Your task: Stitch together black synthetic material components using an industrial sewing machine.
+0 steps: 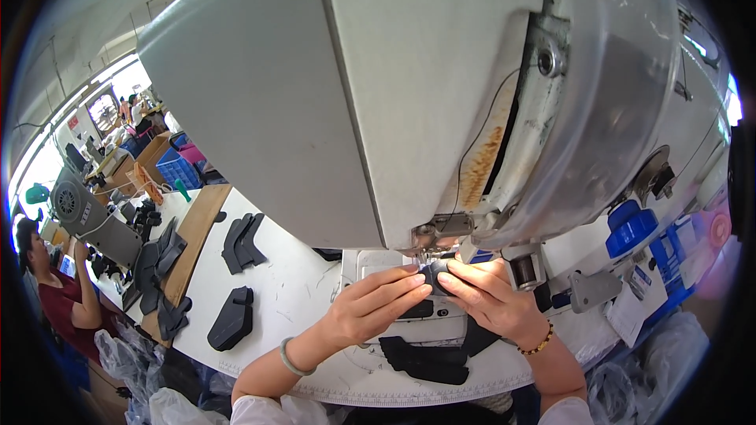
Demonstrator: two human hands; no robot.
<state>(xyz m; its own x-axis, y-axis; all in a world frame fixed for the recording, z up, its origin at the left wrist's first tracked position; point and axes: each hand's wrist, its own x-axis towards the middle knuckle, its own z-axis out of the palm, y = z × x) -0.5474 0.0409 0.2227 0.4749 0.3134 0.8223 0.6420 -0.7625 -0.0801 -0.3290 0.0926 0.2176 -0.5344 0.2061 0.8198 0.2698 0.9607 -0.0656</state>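
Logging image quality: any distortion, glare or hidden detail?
Head view: fisheye bends the white worktable's front edge; head view: the bright window at upper left is blown out; head view: the left grip and right grip partly cover the small dark-grey piece.

1. At 12 o'clock, a smooth machine casing [409, 71] is seen.
2. At 5, a matt finish is shown by the dark piece [434, 274].
3. At 8, a wooden board [194, 246] is seen.

From the piece [435, 277] between the left hand [364, 311] at 8 o'clock and right hand [504, 307] at 4: machine [268, 110] at 12; on the table [295, 291], scraps [425, 360] at 6, stack [242, 244] at 9, board [199, 232] beyond.
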